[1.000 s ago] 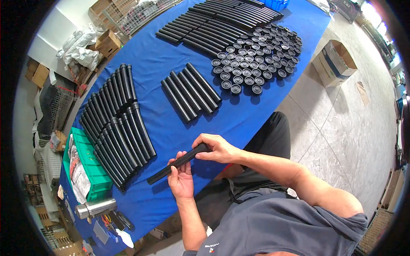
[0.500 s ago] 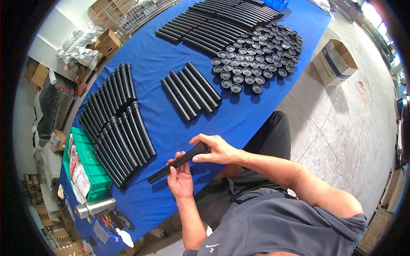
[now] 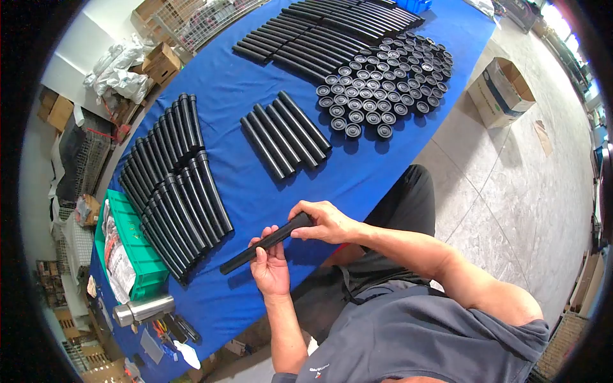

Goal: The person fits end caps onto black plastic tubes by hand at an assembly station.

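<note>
A black tube (image 3: 255, 253) lies slantwise across my hands above the blue cloth, its lower end pointing left. My left hand (image 3: 271, 265) grips its middle between thumb and fingers, palm up. Around the wider upper end, my right hand (image 3: 322, 222) is closed. Several separate black tubes (image 3: 285, 137) lie side by side beyond my hands. To the left are two rows of tubes with collared ends (image 3: 185, 210). Many round black caps (image 3: 370, 96) are grouped at the upper right, beside more long black tubes (image 3: 313, 38).
A green crate (image 3: 137, 249) holding wrapped material stands at the left table edge. Near it are a metal cylinder (image 3: 145, 311) and small tools (image 3: 169, 332). A cardboard box (image 3: 501, 96) stands on the floor at the right. Behind the blue-covered table (image 3: 223, 83) is a wire cage (image 3: 191, 25).
My right hand has shifted very slightly at the wide end of the tube. Otherwise the hold looks the same.
</note>
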`<state>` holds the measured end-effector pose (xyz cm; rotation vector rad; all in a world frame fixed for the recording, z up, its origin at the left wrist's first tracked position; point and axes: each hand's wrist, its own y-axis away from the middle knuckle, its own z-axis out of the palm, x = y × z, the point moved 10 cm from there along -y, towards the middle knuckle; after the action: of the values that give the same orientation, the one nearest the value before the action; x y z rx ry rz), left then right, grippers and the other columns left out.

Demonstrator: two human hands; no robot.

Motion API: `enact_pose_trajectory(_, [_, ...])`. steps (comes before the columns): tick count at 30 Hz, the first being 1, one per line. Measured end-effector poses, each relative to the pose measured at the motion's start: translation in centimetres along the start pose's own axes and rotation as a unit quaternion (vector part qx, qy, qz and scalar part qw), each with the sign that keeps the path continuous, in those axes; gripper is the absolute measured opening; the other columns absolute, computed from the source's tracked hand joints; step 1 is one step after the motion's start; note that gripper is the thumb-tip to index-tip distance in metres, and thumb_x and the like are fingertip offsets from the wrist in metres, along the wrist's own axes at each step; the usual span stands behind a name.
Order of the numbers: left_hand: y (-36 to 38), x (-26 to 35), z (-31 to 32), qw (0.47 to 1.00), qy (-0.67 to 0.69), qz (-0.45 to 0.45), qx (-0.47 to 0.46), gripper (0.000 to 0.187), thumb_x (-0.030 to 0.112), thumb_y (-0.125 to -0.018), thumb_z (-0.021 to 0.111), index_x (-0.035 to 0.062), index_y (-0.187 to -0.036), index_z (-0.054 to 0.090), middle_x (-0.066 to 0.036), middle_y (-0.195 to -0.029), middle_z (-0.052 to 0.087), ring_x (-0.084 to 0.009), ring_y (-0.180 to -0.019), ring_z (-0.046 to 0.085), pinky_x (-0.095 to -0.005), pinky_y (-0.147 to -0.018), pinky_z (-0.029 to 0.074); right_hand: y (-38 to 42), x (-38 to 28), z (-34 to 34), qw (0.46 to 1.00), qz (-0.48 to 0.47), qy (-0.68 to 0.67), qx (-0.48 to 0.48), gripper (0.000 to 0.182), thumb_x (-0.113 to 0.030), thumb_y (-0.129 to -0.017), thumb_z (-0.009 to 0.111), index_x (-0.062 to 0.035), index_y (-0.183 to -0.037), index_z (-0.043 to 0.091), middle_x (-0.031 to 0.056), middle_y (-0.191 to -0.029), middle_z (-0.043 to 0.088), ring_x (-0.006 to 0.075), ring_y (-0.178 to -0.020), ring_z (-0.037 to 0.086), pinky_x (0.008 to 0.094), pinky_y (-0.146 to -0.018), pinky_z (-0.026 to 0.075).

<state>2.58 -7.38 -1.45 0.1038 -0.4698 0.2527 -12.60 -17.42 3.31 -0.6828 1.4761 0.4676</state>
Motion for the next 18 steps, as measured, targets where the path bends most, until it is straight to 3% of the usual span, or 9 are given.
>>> enact_pose_trajectory(7, [0.1, -0.1, 0.2, 1.000, -0.013, -0.002, 0.018, 0.028, 0.010, -0.103, 0.059, 0.0004, -0.130, 0.061, -0.026, -0.142, 0.058, -0.0387, -0.140, 0.050, -0.0504, -0.120, 0.043, -0.1, 0.1, 0.0, 1.000, -0.008, 0.010, 0.000, 0.034, -0.022, -0.090, 0.077, -0.0012, -0.113, 0.061, 0.0083, -0.078, 0.069, 0.0216, -0.071, 0.068, 0.0369, -0.067, 0.053])
enact_pose_trajectory(10, [0.0, -0.1, 0.1, 1.000, -0.013, -0.004, 0.021, 0.029, 0.010, -0.103, 0.059, 0.0008, -0.131, 0.061, -0.025, -0.143, 0.057, -0.0386, -0.140, 0.049, -0.0507, -0.120, 0.042, 0.1, -2.4, -0.5, 0.983, -0.151, 0.097, 0.047, 0.034, -0.020, -0.091, 0.078, -0.0028, -0.115, 0.063, 0.0060, -0.086, 0.069, 0.0151, -0.077, 0.067, 0.0309, -0.068, 0.053])
enact_pose_trajectory(13, [-0.1, -0.1, 0.0, 1.000, -0.010, -0.005, 0.009, 0.029, 0.010, -0.103, 0.059, 0.0009, -0.131, 0.061, -0.025, -0.143, 0.057, -0.0385, -0.141, 0.049, -0.0512, -0.121, 0.041, 0.0, -2.6, -0.7, 0.988, -0.128, 0.067, 0.059, 0.035, -0.020, -0.089, 0.079, -0.0034, -0.115, 0.063, 0.0074, -0.095, 0.068, 0.0165, -0.084, 0.064, 0.0313, -0.072, 0.052])
enact_pose_trajectory(16, [0.0, 0.0, -0.1, 1.000, -0.005, -0.008, 0.007, 0.028, 0.009, -0.103, 0.059, 0.0009, -0.130, 0.062, -0.025, -0.143, 0.057, -0.0384, -0.141, 0.049, -0.0517, -0.121, 0.040, 0.1, 1.5, 0.8, 0.987, 0.144, -0.055, -0.040, 0.037, -0.020, -0.087, 0.080, -0.0008, -0.114, 0.063, 0.0124, -0.099, 0.066, 0.0236, -0.094, 0.066, 0.0396, -0.081, 0.051])
enact_pose_trajectory(18, [0.0, -0.1, -0.1, 1.000, -0.003, -0.010, 0.009, 0.028, 0.008, -0.103, 0.059, 0.0008, -0.130, 0.062, -0.025, -0.143, 0.057, -0.0385, -0.141, 0.049, -0.0519, -0.121, 0.040, -0.2, 0.0, 0.0, 0.999, 0.010, 0.032, -0.006, 0.037, -0.022, -0.087, 0.080, -0.0004, -0.113, 0.063, 0.0121, -0.097, 0.066, 0.0228, -0.090, 0.066, 0.0386, -0.078, 0.052])
